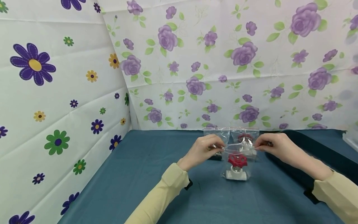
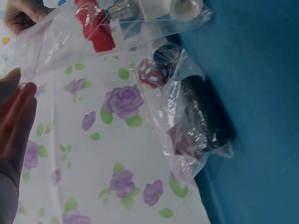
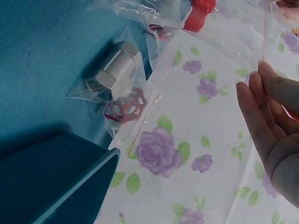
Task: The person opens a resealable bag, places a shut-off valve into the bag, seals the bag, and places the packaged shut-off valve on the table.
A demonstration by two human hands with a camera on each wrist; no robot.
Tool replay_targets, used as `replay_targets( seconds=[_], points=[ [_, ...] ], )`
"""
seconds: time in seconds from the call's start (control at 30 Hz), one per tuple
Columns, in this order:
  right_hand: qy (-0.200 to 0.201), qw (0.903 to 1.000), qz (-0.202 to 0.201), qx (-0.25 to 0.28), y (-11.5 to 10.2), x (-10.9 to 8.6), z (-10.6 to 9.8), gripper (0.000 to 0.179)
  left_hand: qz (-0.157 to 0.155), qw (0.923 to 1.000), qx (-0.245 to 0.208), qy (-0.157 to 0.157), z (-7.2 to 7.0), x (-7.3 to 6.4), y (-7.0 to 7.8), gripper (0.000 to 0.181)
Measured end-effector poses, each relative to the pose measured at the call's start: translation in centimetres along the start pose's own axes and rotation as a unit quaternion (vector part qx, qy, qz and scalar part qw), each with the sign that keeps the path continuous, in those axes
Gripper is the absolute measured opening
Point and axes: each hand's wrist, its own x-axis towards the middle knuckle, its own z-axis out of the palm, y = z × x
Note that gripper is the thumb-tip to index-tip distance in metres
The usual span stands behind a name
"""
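Observation:
My left hand (image 1: pixel 202 150) and right hand (image 1: pixel 282 147) pinch the two top corners of a clear zip bag (image 1: pixel 250 169), whose mouth is spread into an oval between them. Inside sits a white valve (image 1: pixel 236 175) with a red handwheel (image 1: pixel 237 160), low in the bag, wheel upward. In the left wrist view the bag stretches across the top, with fingers of the left hand (image 2: pixel 16 126) at its edge. Thumb and forefinger of the right hand (image 3: pixel 280 116) meet at the bag's other corner in the right wrist view.
Behind stand two more clear bags. One has a metal valve (image 3: pixel 117 70) with a red handwheel (image 3: pixel 127 108); the other has a black cylindrical thing (image 2: pixel 205 112). A dark teal bin (image 3: pixel 56 172) is on the right of the blue-covered table (image 1: pixel 134 174). Flowered cloth (image 1: pixel 181 109) hangs behind.

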Motion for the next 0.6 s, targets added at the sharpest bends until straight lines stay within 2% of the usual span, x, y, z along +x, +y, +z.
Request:
replay_targets(
  seconds=[0.13,0.23,0.33,0.43,0.6],
  points=[
    [0.004,1.0000,0.006,0.002,0.1,-0.2,0.2,0.033,-0.045,0.9987,-0.012,0.021,0.6,-0.4,0.1,0.034],
    [0.005,0.9999,0.010,0.000,0.2,-0.2,0.2,0.033,-0.105,0.9940,-0.026,0.014,1.2,-0.8,0.1,0.041],
    [0.007,0.9999,0.013,0.000,0.1,-0.2,0.2,0.032,-0.157,0.9869,-0.036,-0.001,1.7,-1.1,0.2,0.036],
    [0.010,0.9998,0.015,-0.001,0.1,-0.2,0.2,0.030,-0.174,0.9837,-0.043,0.000,2.0,-1.3,0.1,0.026],
    [0.016,0.9997,0.019,0.002,0.0,-0.2,0.3,0.030,-0.163,0.9847,-0.055,0.030,2.4,-1.5,-0.2,0.020]
  ],
)
